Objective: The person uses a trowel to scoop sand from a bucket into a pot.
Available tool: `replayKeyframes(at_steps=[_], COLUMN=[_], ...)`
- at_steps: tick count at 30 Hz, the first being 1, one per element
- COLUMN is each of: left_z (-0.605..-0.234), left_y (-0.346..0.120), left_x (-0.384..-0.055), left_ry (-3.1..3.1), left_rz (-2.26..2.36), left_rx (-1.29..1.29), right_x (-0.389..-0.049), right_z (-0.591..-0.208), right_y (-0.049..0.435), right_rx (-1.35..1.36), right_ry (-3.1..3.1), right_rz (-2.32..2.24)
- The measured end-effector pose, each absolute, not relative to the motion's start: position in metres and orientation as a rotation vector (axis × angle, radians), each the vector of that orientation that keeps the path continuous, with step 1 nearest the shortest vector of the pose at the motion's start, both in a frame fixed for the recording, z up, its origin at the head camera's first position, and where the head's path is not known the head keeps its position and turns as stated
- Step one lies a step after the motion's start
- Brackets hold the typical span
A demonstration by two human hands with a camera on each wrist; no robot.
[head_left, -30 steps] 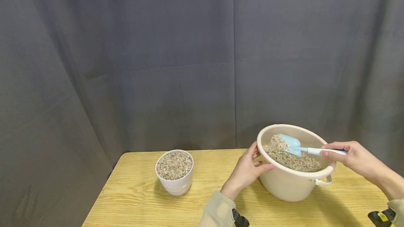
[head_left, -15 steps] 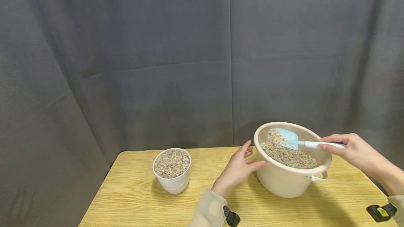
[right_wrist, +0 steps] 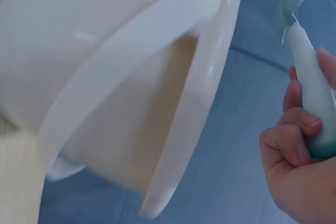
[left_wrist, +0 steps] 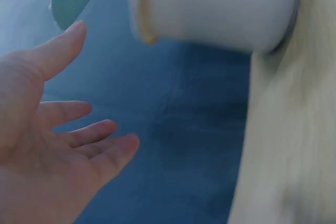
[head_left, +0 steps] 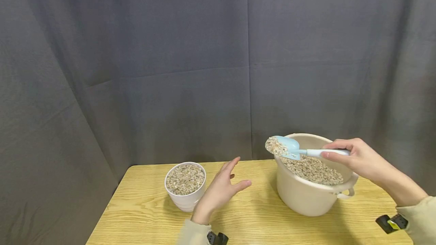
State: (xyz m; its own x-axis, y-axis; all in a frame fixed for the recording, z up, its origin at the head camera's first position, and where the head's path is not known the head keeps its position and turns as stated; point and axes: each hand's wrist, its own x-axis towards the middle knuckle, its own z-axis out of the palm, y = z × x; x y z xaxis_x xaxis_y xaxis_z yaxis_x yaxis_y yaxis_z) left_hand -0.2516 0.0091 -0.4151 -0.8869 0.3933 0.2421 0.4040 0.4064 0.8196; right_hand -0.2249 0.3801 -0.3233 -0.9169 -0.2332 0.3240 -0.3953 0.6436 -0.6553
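My right hand (head_left: 361,158) grips the white handle of a hand trowel (head_left: 290,145) with a light blue blade. Coarse gravel-like grains (head_left: 275,146) lie on the blade, which sits over the left rim of a cream bucket (head_left: 303,199). More of these grains fill the bucket's lower part. In the right wrist view, curled fingers (right_wrist: 299,132) wrap the trowel's handle (right_wrist: 310,72). My left hand (head_left: 220,189) hovers between bucket and pot, fingers spread, holding nothing. To its left stands a white pot (head_left: 186,202), filled nearly to the brim with similar grains.
A pale wooden table (head_left: 136,214) carries both containers. Behind it hangs a dark grey curtain (head_left: 190,67). The bucket's white carrying handle (head_left: 346,195) hangs down at its right side, and shows large in the right wrist view.
My left hand has let go of the bucket rim and moved left toward the pot. The bucket has tipped back to stand more upright. The loaded trowel has risen and moved left.
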Motion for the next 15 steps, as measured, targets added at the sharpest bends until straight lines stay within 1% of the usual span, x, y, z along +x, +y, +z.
replayKeyframes(at_steps=[8,15], left_z=[-0.4,-0.399], left_y=[-0.049,-0.096], left_x=[-0.244,-0.24], left_ry=[-2.586,-2.584], left_rz=[-1.343,-1.291], left_rx=[-0.576,-0.406], right_x=[-0.237,-0.248], right_z=[-0.318,-0.323], right_y=[0.335,0.291], right_rx=[0.585,0.705], right_ry=[-2.604,-2.589], right_rz=[1.132,1.218])
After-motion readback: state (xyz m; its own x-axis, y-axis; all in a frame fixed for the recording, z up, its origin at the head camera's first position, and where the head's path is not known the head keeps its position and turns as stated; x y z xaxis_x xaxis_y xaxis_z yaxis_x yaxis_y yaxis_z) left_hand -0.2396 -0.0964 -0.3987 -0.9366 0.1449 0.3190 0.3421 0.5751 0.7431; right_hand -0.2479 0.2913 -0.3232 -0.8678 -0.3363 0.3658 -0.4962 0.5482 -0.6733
